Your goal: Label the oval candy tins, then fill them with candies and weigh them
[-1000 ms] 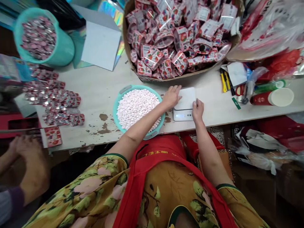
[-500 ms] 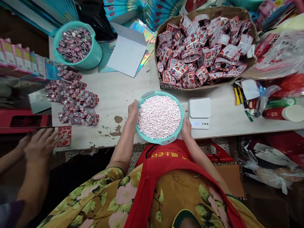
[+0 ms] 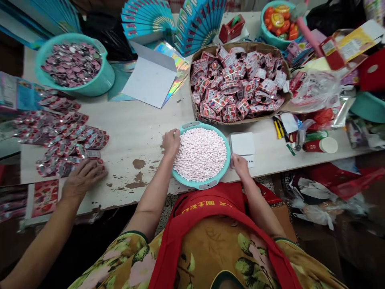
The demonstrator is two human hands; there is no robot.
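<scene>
A turquoise plastic basin (image 3: 199,186) full of small pale pink candies (image 3: 201,154) rests at the front of the table, close to my body. My left hand (image 3: 172,141) has its fingers bent over the left rim. On the opposite side, my right hand (image 3: 240,165) is closed at the rim, its fingertips partly hidden between basin and scale. The white digital scale (image 3: 242,143) stands just right of the basin, and my right hand covers part of its front panel.
A co-worker's hand (image 3: 86,176) lies by the piled red packs (image 3: 69,136). Behind these stands a bucket (image 3: 102,78) of round pink-and-silver pieces. An open cardboard box (image 3: 240,120) of strawberry-print packs sits beyond the basin. Cutters (image 3: 278,127) and a paper cup (image 3: 327,145) lie right.
The view has shifted, so most of the table appears further left. The basin is now nearer the scale, my hands still at its sides. The co-worker's hand has moved onto the table by the packs.
</scene>
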